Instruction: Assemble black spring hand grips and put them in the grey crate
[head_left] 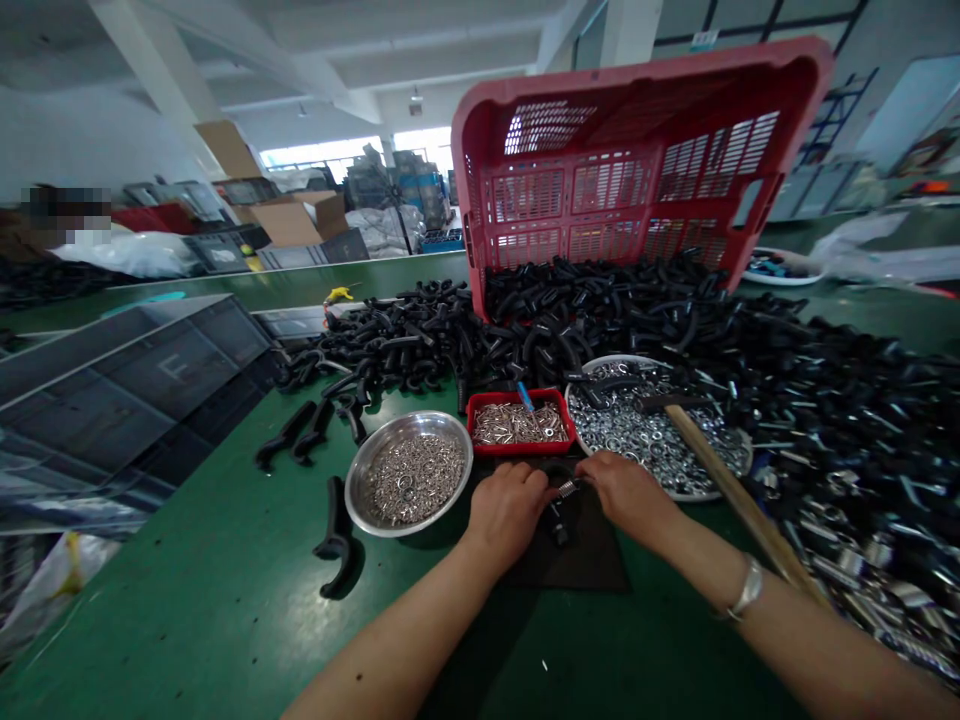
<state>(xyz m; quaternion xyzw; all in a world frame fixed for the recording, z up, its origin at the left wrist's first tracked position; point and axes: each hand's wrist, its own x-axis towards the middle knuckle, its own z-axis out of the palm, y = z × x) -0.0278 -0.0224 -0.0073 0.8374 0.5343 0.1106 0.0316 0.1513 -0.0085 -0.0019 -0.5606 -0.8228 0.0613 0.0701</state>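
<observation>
Over a dark mat (592,560), my left hand (510,510) is closed round a black part (556,527), its fingers hiding most of the piece. A small silvery coil spring (568,488) shows between my two hands. At the spring's far end, my right hand (628,492) is pinched, its fingertips against the spring. Just beyond the hands stands a red tray (523,450) of small metal pins. Left of my left hand is a steel bowl (358,500) full of tiny metal pieces. A white round tray (742,465) of metal nuts or rings lies beyond my right hand.
A hammer (720,465) rests across the white tray, its wooden handle beside my right forearm. Black curved parts (405,340) lie heaped behind, spilling from a tipped red crate (645,70). A black hook-shaped piece (335,545) lies left of the bowl. Grey bins (142,370) stand at left.
</observation>
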